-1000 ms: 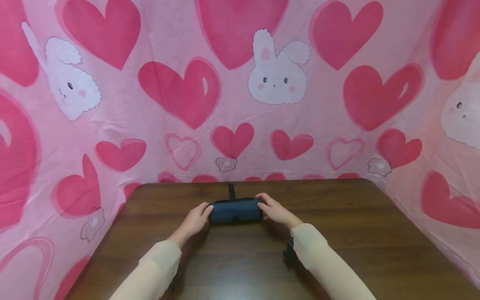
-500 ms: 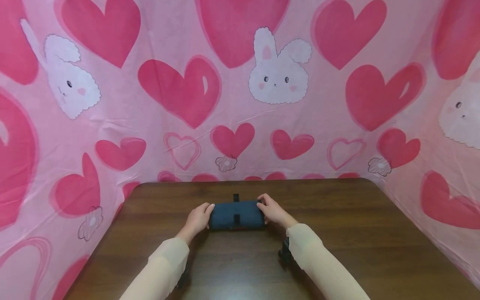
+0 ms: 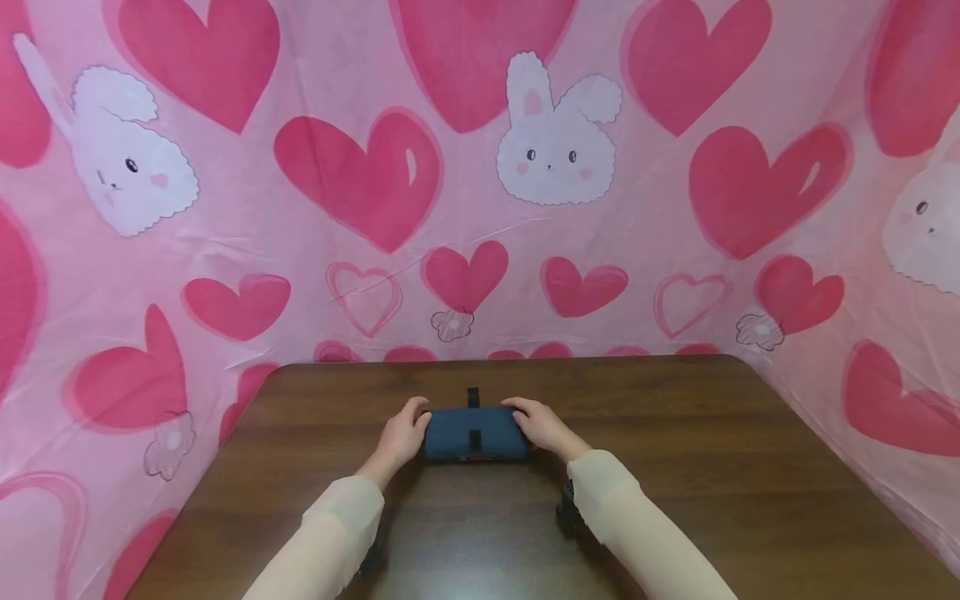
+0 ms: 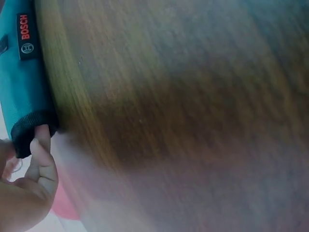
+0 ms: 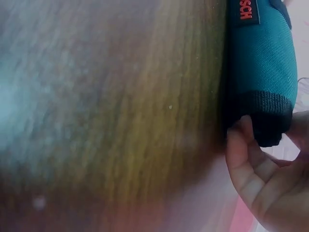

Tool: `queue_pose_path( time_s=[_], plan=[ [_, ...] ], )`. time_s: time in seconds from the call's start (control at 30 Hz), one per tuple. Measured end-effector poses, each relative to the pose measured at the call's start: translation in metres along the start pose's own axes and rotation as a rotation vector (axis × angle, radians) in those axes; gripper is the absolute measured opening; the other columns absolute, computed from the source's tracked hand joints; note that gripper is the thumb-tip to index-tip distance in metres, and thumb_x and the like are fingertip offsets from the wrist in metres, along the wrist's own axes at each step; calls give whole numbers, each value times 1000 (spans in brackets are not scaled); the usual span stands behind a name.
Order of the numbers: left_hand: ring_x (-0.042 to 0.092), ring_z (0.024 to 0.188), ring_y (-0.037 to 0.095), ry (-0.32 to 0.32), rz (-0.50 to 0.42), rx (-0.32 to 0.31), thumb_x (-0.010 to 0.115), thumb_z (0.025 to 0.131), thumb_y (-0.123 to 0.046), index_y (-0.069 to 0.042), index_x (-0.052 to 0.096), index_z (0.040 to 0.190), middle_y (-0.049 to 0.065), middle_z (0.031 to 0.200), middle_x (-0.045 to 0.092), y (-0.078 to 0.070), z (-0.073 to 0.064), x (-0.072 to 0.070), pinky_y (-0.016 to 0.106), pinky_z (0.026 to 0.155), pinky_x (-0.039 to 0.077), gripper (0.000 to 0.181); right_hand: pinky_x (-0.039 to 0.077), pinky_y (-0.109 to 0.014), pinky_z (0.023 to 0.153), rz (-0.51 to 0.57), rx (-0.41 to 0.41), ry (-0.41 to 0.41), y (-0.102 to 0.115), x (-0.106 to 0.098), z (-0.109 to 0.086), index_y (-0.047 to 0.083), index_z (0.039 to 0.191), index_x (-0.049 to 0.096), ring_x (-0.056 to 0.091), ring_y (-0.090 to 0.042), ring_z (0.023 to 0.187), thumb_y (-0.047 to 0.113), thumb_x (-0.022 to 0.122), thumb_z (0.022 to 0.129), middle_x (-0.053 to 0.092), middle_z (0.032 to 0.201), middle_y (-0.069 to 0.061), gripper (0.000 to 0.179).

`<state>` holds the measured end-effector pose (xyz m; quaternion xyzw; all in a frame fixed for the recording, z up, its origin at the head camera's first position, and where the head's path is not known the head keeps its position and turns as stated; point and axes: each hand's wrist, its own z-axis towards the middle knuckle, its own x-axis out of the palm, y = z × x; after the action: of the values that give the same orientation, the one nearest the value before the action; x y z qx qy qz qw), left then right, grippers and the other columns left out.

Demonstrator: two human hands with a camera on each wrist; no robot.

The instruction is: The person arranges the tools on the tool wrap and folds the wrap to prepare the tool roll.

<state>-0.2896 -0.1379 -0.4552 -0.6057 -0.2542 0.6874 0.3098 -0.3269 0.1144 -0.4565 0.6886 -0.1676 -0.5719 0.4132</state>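
A blue rolled-up fabric tool roll [image 3: 450, 435] with black edging and a BOSCH label lies on the brown table, crosswise in front of me. My left hand [image 3: 401, 435] grips its left end, thumb toward the top. In the left wrist view a finger of the left hand [image 4: 36, 181] curls at the black-edged open end of the tool roll [image 4: 24, 92]. My right hand [image 3: 542, 423] grips the opposite end; in the right wrist view, fingers of that hand [image 5: 260, 179] bend under the black edge of the tool roll [image 5: 263, 63]. The roll's inside is hidden.
A black strap [image 3: 473, 397] sticks out behind the roll toward the table's far edge. The wood-grain table [image 3: 660, 500] extends to both sides. Pink cloth [image 3: 480, 225] printed with hearts and rabbits hangs around the back and sides.
The tool roll has turned and shifted slightly toward me, bringing its front black patch and label into view. Less of the rear strap shows. My right hand has moved slightly left.
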Motion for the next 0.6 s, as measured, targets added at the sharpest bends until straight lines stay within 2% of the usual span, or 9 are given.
queue_pose_path(
  time_s=[0.1, 0.17, 0.27, 0.33, 0.4, 0.5, 0.6],
  plan=[
    [56, 100, 32, -39, 53, 87, 53, 93, -7, -4, 57, 120, 17, 110, 60, 1, 1, 1, 48, 84, 44, 27, 49, -33, 48, -27, -3, 10, 0, -1, -2, 8, 131, 51, 56, -26, 81, 19, 46, 98, 51, 126, -17, 36],
    [58, 98, 31, -57, 127, 169, 55, 91, -4, -4, 62, 115, 15, 107, 62, 2, 2, 3, 47, 83, 45, 25, 50, -34, 50, -59, -15, 19, 1, -1, -3, 7, 133, 50, 55, -27, 88, 23, 47, 97, 51, 126, -18, 39],
    [58, 102, 32, -41, 251, 234, 57, 91, -7, -4, 63, 116, 16, 114, 60, 2, 1, 3, 48, 86, 44, 26, 51, -41, 71, -128, -54, 30, 2, -3, -5, 4, 134, 47, 54, -30, 99, 26, 49, 96, 51, 125, -18, 44],
    [54, 108, 34, 11, 326, 229, 54, 93, -16, -6, 59, 124, 16, 125, 54, 2, 0, 3, 52, 88, 41, 32, 45, -46, 85, -196, -69, 34, 3, -4, -7, 3, 136, 45, 51, -32, 108, 27, 49, 96, 50, 125, -19, 46],
    [46, 118, 36, 91, 380, 185, 48, 96, -27, -9, 49, 134, 15, 136, 44, 1, -2, 3, 56, 93, 35, 41, 37, -49, 95, -258, -64, 41, 4, -4, -7, 4, 138, 42, 48, -33, 114, 28, 49, 96, 48, 127, -19, 49],
    [30, 129, 37, 210, 428, 123, 38, 99, -37, -12, 35, 143, 13, 146, 29, 0, -4, 2, 62, 96, 24, 51, 35, -51, 96, -326, -29, 54, 4, -2, -7, 7, 141, 37, 46, -33, 117, 31, 47, 96, 44, 131, -19, 52],
    [20, 134, 37, 284, 454, 85, 33, 100, -39, -12, 26, 146, 12, 150, 20, -2, -6, 3, 64, 98, 16, 54, 36, -53, 94, -358, -8, 63, 4, 0, -7, 9, 143, 34, 46, -34, 117, 33, 45, 97, 41, 134, -19, 52]
  ],
)
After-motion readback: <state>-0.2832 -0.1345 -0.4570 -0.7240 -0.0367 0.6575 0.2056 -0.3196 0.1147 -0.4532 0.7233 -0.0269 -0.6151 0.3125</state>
